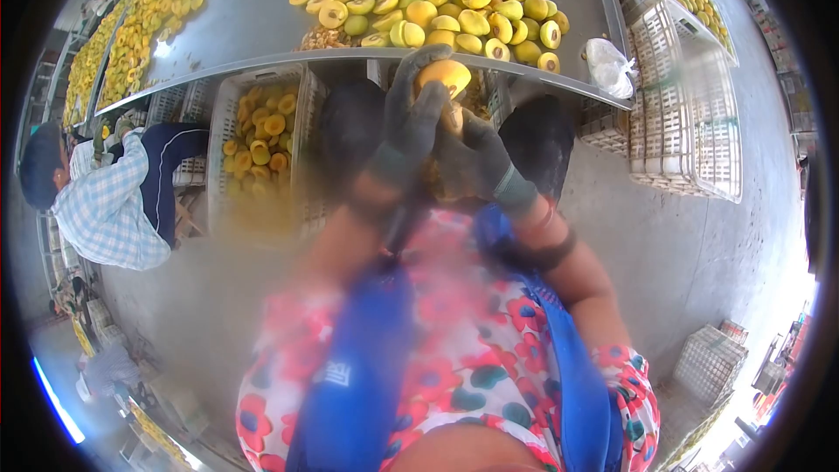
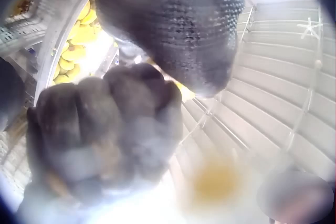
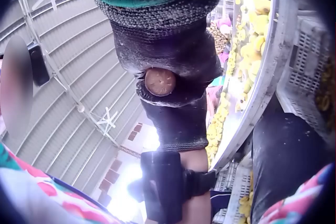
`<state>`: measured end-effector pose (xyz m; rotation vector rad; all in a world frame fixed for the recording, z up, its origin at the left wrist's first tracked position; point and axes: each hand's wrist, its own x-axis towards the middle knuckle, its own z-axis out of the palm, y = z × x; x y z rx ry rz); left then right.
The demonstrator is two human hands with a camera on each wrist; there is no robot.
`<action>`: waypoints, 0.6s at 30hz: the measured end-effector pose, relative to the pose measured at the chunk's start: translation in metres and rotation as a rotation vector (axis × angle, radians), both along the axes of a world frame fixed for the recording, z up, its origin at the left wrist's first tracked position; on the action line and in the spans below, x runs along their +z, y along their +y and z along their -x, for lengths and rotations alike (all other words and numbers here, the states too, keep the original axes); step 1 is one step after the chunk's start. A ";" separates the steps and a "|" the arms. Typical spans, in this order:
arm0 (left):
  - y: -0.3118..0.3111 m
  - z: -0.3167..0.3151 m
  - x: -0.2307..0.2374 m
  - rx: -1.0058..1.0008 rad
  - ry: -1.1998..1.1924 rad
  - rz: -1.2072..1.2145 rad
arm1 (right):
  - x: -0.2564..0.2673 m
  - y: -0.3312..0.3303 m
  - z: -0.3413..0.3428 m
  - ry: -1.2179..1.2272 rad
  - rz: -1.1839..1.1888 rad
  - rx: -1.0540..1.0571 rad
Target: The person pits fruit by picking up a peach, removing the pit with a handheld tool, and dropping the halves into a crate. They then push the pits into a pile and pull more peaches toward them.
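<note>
Largest first. Metal table [image 1: 249, 13], its near edge just beyond the grip, running off to both sides. Stacked white crates [image 1: 660, 114] well to the right of the grip, on the floor. Seated person [image 1: 114, 210] in a checked shirt, well to the left. Heap of cut yellow fruit [image 1: 421, 13] on the tabletop, straight beyond the grip; dark hollows visible in several cut faces. Fruit-filled crate [image 1: 218, 122] left of the grip, below table level. Whitish bag [image 1: 609, 68] on the table's corner, right of the grip.

Left hand [image 1: 409, 114], dark-gloved: fingers and thumb curled, pinching a yellow fruit. Right hand [image 1: 476, 157], likewise gloved, close against the left and just below the fruit: fingers wrapped round a wooden handle.

Held fruit [image 1: 447, 77] at the left fingertips, above the right hand. Handle [image 3: 160, 81] smallest: round brown butt protruding from the right fist; its far end cannot be made out.
</note>
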<state>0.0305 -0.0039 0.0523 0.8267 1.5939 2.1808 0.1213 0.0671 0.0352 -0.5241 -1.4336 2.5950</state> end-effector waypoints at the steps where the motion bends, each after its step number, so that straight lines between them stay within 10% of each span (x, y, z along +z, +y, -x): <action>1: 0.002 -0.001 0.002 0.046 -0.030 0.014 | -0.004 -0.001 0.001 -0.023 0.060 0.014; 7: 0.000 0.007 -0.002 -0.113 -0.231 -0.045 | 0.027 0.007 -0.020 -0.055 -0.065 0.265; 18: 0.003 0.028 -0.012 -0.169 0.487 -0.097 | 0.018 0.020 -0.024 -0.138 -0.039 0.373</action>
